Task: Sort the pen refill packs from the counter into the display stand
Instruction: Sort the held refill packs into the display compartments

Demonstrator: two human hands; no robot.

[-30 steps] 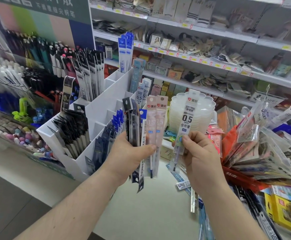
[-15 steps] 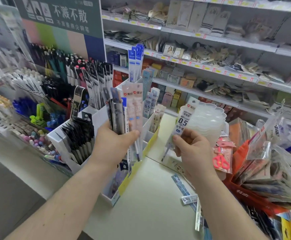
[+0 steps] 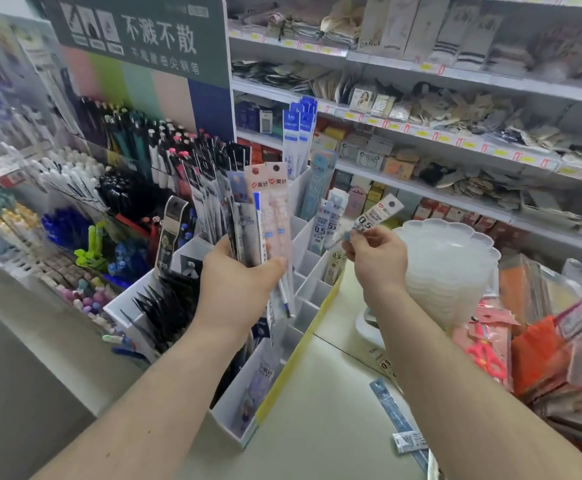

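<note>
Refill pack, clear, "0.5" label, right hand

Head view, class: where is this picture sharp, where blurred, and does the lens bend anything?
Head view: the left hand and its fanned refill packs are fairly sharp; the far left pen racks smear with blur; the wide lens bows the shelves; lighting is even, without harsh shadows.
</note>
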